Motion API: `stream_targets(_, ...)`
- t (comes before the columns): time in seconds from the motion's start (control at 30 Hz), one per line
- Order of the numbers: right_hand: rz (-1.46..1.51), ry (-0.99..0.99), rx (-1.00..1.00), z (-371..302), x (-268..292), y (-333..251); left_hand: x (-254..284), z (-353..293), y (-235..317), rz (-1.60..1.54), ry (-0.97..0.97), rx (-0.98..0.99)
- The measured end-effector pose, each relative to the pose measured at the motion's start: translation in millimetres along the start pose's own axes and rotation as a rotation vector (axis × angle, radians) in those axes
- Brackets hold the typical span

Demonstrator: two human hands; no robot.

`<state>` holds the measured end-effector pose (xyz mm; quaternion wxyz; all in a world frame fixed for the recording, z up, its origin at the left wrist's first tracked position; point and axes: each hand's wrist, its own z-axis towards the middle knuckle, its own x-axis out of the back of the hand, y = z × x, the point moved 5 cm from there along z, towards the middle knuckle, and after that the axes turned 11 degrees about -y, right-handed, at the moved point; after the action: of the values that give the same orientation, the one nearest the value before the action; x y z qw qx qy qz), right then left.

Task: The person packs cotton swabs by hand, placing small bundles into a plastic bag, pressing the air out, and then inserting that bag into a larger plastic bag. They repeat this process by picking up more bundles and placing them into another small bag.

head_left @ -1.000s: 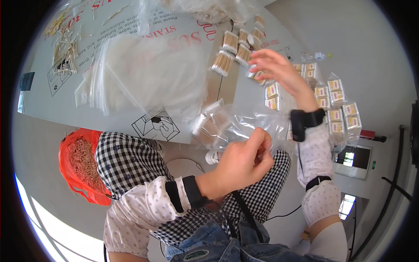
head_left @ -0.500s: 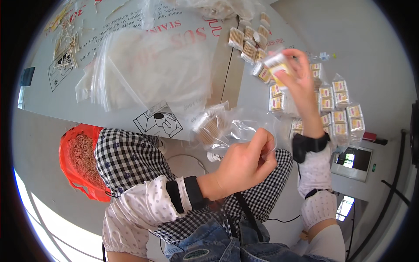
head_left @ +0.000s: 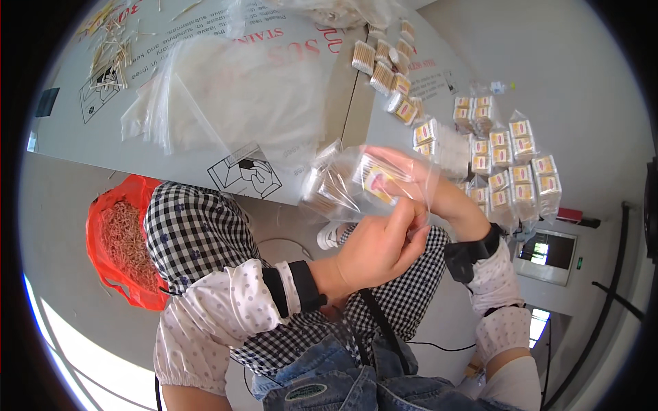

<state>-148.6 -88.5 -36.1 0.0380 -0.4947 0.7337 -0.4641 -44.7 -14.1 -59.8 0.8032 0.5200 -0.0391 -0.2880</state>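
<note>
My left hand (head_left: pixel 384 250) is closed in a pinch on the mouth of a clear plastic bag (head_left: pixel 353 212) at the table's near edge. At the bag's far end lie bundles of cotton swabs (head_left: pixel 330 186). Gripped in my right hand (head_left: pixel 415 177) is a small pack of cotton swabs (head_left: pixel 375 179) with a yellow and white label. That pack and its fingers show through the clear film, inside the bag's mouth. The film blurs the fingertips.
Flat bags (head_left: pixel 233 103) are stacked on the grey table (head_left: pixel 295 181). Several swab packs (head_left: pixel 382 77) lie at the back; filled bags (head_left: pixel 521 185) stand at right. Loose swabs (head_left: pixel 113 58) are scattered far left. A red bag (head_left: pixel 123 240) of thin sticks is below the table.
My right hand has come left and nearer from over the packs, carrying the swab pack into the bag's mouth. My left hand keeps its pinch, shifted slightly left.
</note>
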Motion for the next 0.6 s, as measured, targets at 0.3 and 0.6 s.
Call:
stream_targets(0.3,-0.022,0.221,0.091,27.8,-27.6,55.6,-8.5,0.9,-4.6,-0.009,-0.092,-0.012)
stream_targets(0.6,-0.186,0.159,0.239,42.7,-38.8,30.4,-4.7,-2.2,-8.1,-0.005,-0.02,-0.03)
